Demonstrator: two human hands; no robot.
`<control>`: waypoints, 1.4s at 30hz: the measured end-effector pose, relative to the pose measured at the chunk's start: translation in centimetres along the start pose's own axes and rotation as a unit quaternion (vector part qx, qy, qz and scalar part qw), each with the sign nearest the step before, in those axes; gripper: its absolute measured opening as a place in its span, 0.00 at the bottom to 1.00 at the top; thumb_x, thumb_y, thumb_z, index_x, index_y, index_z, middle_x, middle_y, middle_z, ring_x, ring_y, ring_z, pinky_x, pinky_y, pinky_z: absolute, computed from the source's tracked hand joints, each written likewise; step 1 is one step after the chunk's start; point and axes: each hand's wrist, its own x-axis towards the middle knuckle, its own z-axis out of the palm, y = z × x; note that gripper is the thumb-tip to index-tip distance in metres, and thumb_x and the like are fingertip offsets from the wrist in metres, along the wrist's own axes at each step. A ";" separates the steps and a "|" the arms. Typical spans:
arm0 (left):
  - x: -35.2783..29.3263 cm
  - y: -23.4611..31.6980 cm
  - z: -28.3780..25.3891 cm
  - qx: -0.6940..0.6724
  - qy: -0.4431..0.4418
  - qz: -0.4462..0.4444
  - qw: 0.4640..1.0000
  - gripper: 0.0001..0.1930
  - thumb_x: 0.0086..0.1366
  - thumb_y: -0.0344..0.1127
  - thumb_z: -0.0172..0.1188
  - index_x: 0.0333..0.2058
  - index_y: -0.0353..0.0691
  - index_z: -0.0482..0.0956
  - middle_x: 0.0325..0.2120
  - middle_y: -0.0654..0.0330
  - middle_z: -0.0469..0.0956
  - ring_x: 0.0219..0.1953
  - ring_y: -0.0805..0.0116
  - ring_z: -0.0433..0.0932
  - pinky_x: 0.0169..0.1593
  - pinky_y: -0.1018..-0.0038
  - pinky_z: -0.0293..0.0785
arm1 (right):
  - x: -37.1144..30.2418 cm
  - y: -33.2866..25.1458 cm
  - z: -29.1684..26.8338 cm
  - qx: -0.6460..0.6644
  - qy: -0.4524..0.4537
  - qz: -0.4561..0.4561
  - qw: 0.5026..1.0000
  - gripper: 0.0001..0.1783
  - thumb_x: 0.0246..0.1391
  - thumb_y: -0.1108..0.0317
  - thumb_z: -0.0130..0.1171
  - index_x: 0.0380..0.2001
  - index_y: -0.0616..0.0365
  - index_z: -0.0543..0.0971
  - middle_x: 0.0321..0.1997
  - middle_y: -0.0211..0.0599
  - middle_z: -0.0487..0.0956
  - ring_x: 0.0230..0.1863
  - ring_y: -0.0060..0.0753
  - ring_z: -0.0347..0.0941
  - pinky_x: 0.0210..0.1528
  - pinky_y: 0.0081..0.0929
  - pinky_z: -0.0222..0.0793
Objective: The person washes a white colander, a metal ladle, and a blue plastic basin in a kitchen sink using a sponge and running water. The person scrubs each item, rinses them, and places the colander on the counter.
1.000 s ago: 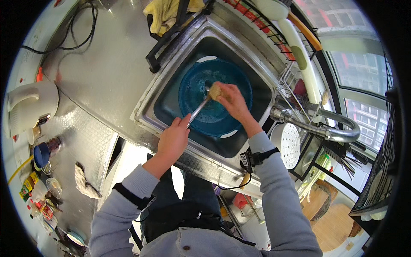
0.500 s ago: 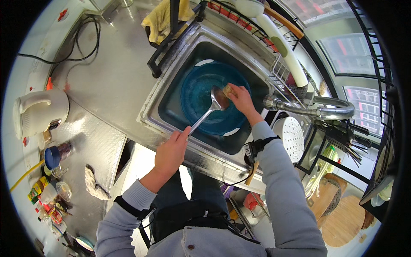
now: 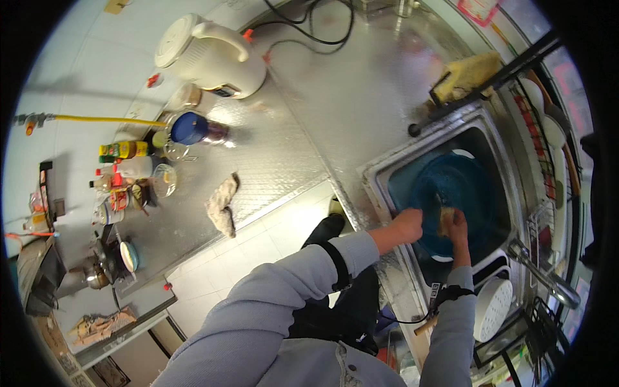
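A blue basin [image 3: 478,193] sits in the metal sink [image 3: 380,182], with water in it. Over its near edge, my left hand [image 3: 406,227] is closed round the handle of a metal spatula, which is mostly hidden now; the earlier view shows its long handle and broad head. My right hand [image 3: 458,227] pinches a tan scrubbing pad [image 3: 446,219] above the basin, close beside the left hand, where the spatula's head was. The exact contact between pad and spatula is too small to make out.
A curved faucet [image 3: 545,274] and a white perforated basket [image 3: 493,309] stand right of the sink. A yellow cloth [image 3: 467,76] hangs at its far side. On the left counter are a white kettle [image 3: 216,55], a crumpled rag [image 3: 222,203] and several bottles [image 3: 126,164].
The view has swung left, so the sink now appears farther right and more of the left counter shows. Both hands are still over the basin, closer together than before.
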 end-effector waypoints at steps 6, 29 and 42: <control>1.9 1.0 1.1 -0.513 -0.082 -0.270 0.811 0.28 0.71 0.60 0.39 0.51 0.43 0.74 0.38 0.60 0.77 0.36 0.67 0.77 0.27 0.73 0.72 | -10.1 -14.5 3.8 0.057 0.027 -0.155 0.986 0.21 0.60 0.63 0.58 0.56 0.56 0.73 0.51 0.39 0.76 0.48 0.29 0.74 0.48 0.25 0.71; 2.7 2.9 -0.7 -0.742 -0.070 -0.249 0.618 0.33 0.71 0.61 0.34 0.54 0.36 0.71 0.49 0.54 0.74 0.50 0.58 0.74 0.55 0.58 0.67 | -14.5 -19.6 5.9 -0.122 0.034 -0.258 0.958 0.19 0.55 0.69 0.58 0.51 0.55 0.74 0.44 0.50 0.71 0.42 0.54 0.72 0.46 0.38 0.70; 2.2 2.3 -3.1 -0.626 -0.038 -0.269 0.731 0.23 0.64 0.23 0.51 0.59 0.32 0.65 0.51 0.46 0.74 0.51 0.59 0.77 0.51 0.65 0.79 | -1.1 -2.1 3.0 -0.326 0.097 0.108 0.934 0.26 0.47 0.71 0.64 0.51 0.52 0.70 0.48 0.53 0.74 0.49 0.60 0.73 0.50 0.45 0.72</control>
